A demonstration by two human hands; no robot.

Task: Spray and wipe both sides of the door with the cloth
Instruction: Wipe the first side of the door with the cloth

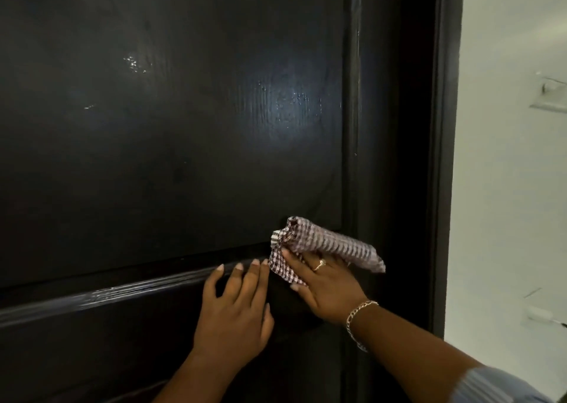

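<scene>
A black panelled door [171, 157] fills most of the view, with wet spray drops glinting on its upper panel. My right hand [325, 283] presses a checked cloth [325, 243] flat against the door at the panel's lower right corner, fingers straight; the cloth bunches above the fingers. My left hand [236, 310] rests open on the door just left of it, fingertips on the raised moulding below the panel. No spray bottle is in view.
The dark door frame [441, 157] runs down the right side. Beyond it is a white wall [515, 187] with a small fixture high up.
</scene>
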